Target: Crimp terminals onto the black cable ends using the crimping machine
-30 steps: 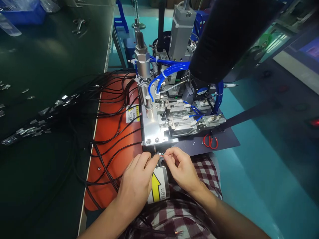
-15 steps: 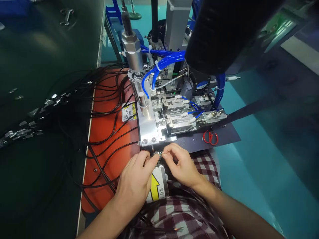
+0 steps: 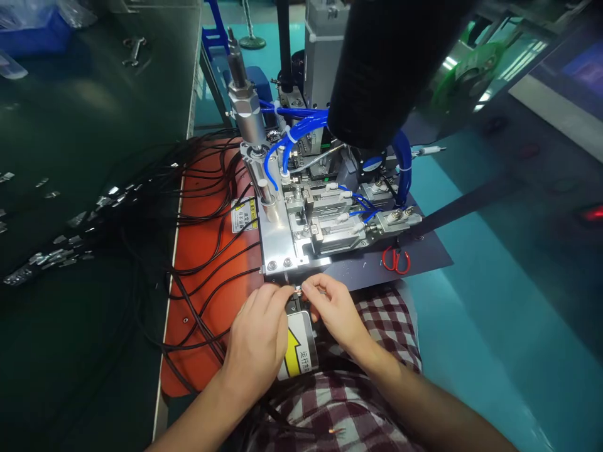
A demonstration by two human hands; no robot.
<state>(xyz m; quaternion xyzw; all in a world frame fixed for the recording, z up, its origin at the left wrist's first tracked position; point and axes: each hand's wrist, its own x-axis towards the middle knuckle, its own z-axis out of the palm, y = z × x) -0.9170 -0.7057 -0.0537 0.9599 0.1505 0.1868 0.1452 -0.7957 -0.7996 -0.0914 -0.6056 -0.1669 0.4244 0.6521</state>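
My left hand (image 3: 261, 326) and my right hand (image 3: 334, 307) meet in front of the metal machine (image 3: 277, 245), each with its fingers pinched. Between the fingertips is a small shiny connector-like piece (image 3: 298, 290) with thin wire ends; its details are too small to tell. Both hands touch or nearly touch it, over the machine's front end. Below them lies a white label with a yellow arrow (image 3: 293, 351). A black cable with bare wire ends (image 3: 332, 431) rests across the checkered cloth on my lap.
Black cables (image 3: 211, 251) run over the orange surface (image 3: 202, 314) at left, their shiny ends on the dark table (image 3: 70, 345). Red-handled scissors (image 3: 396, 260) lie on the grey plate right of my hands. A wrench (image 3: 135, 51) and blue bin (image 3: 38, 37) sit at upper left. A thick black tube hangs overhead.
The camera view has shifted slightly. My hands stay together at the small piece, and my right fingers have changed their hold, with the lower fingers now more visible beneath.
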